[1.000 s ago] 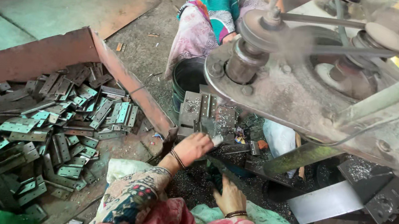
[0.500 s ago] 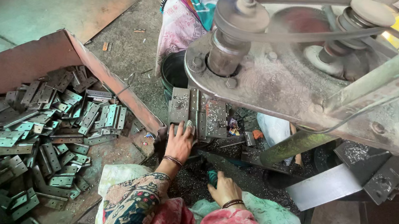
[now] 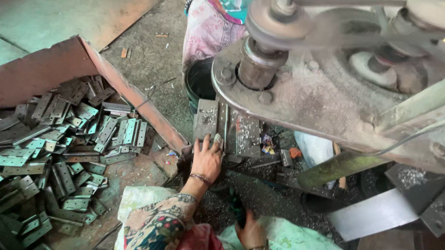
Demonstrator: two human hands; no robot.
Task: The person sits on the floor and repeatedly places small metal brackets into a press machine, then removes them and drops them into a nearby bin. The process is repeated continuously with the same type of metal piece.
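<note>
My left hand [image 3: 207,159] reaches forward onto the grey die block [image 3: 243,135] of a press machine. Its fingers lie stretched out, and the fingertips press a small shiny metal plate [image 3: 216,139] against the block. The arm wears a patterned sleeve and a thin bracelet. My right hand [image 3: 251,234] stays low near my lap, over dark metal grit. Its fingers curl around a dark green object [image 3: 236,202] that I cannot make out. A bangle sits on that wrist.
A rusty tray [image 3: 127,90] on the left holds several grey-green hinge plates [image 3: 65,152]. The machine's pulley and flywheel [image 3: 338,71] overhang the die. Another person in colourful clothes [image 3: 217,14] sits behind a black bucket [image 3: 198,81]. A green bar [image 3: 339,166] slants at right.
My left hand has moved forward onto the die block and flattened there. My right hand has drawn back lower toward my lap. The view has shifted slightly.
</note>
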